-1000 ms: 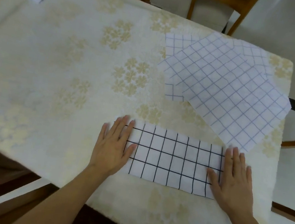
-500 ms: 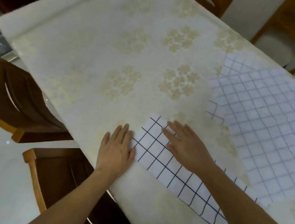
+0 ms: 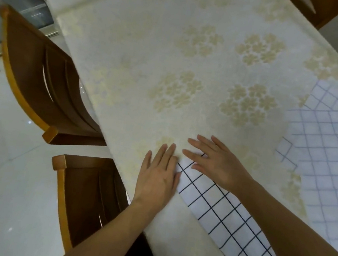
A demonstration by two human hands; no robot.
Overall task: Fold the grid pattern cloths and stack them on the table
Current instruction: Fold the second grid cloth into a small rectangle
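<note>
Both hands lie flat on the far-left end of the dark-grid cloth (image 3: 229, 218), which is already folded into a long strip and runs from the hands toward the near right corner of the view. The left hand (image 3: 157, 177) has its fingers straight and close together; its palm sits mostly on the worktop (image 3: 139, 71) with the thumb side touching the cloth edge. The right hand (image 3: 214, 163) rests on the end of the cloth with fingers spread and straight, reaching a little beyond the corner. Neither hand grips or pinches anything; they only press.

I judge that the hands are placed so to keep the end of the strip flat and to find its short edge, because the next fold should bring one end over the other. To lift that end, the fingers would need to get under the corner, and the thin fabric may slide on the smooth flowered tablecloth if the pressing is uneven.

The light-grid cloths (image 3: 327, 147) lie open and overlapping at the far right, apart from the strip, so they seem not yet folded. No stack shows in this view. Two wooden chairs (image 3: 48, 83) stand at the left side of the worktop.
</note>
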